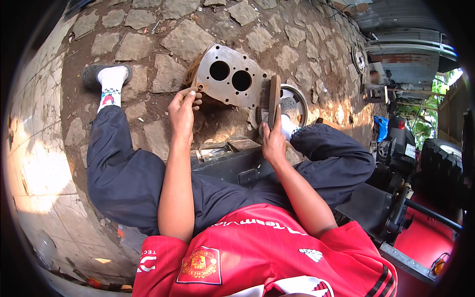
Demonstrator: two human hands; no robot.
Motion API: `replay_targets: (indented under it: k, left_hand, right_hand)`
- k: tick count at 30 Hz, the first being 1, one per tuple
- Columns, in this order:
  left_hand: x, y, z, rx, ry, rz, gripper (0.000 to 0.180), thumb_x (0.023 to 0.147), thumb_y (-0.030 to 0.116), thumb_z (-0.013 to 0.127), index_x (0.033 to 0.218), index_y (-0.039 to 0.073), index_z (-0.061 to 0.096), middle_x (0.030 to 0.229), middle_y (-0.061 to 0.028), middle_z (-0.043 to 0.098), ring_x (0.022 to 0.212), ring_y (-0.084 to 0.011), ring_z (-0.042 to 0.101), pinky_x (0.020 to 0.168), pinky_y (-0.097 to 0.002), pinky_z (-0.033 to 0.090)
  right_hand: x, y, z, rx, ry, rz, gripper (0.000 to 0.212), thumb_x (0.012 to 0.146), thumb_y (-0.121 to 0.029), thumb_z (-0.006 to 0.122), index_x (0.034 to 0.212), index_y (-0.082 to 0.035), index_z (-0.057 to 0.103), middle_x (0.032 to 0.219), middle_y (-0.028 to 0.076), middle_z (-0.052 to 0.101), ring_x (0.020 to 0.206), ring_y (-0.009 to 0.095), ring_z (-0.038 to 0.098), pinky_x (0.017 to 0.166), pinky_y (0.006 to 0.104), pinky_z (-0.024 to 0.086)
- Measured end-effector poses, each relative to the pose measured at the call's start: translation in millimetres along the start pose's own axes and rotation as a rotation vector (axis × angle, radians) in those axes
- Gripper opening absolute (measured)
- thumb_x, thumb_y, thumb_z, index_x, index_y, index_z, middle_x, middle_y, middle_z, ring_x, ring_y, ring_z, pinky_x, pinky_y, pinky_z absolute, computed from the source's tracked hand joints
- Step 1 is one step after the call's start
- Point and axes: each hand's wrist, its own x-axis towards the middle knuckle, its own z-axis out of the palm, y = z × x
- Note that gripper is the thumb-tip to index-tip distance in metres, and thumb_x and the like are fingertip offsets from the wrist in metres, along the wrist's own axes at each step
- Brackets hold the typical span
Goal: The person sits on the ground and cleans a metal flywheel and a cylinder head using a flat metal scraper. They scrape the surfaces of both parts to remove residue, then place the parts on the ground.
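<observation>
In the head view, a cast-metal housing (230,69) with two large round bores sits on the stone-paved ground (185,42) in front of the person, its flat machined face turned up toward the camera and smaller bolt holes set around its rim. The left hand (182,113) is at the housing's near left corner, its fingers curled and touching the edge; whether they pinch it, I cannot tell. The right hand (274,143) has its fingers closed around the near end of a wooden-backed brush (274,101), which points away from the person along the housing's right edge. Whether the bristles touch the metal is unclear.

Just right of the brush lies a round metal wheel (303,110), with the person's right foot over it. A dark box (230,167) with an open top stands between the legs, nearer than the housing. Farther right are a blue plastic bag (381,123) and a chunky-treaded tire (438,161).
</observation>
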Motion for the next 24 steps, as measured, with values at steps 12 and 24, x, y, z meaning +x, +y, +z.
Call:
replay_targets:
  k: [12,24]
  left_hand:
    - [7,-8,3,0.016,-0.019,0.009,0.023,0.107,0.017,0.061,0.121,0.004,0.072,0.106,-0.0053,0.076,0.092,-0.0116,0.071,0.081,-0.0275,0.053]
    - [8,0,-4,0.05,0.058,0.058,0.024,0.107,0.015,0.06,0.124,0.002,0.071,0.106,-0.0067,0.076,0.092,-0.0122,0.07,0.08,-0.0268,0.053]
  right_hand:
    - [-28,16,2,0.003,0.016,-0.15,0.091,0.103,-0.015,0.06,0.171,-0.013,0.0,0.085,0.041,0.066,0.076,0.057,0.066,0.07,0.0624,0.049]
    - [-21,4,-14,-0.083,0.001,-0.223,0.093,0.1,-0.012,0.062,0.171,-0.012,0.002,0.082,0.036,0.068,0.079,0.055,0.068,0.073,0.0648,0.05]
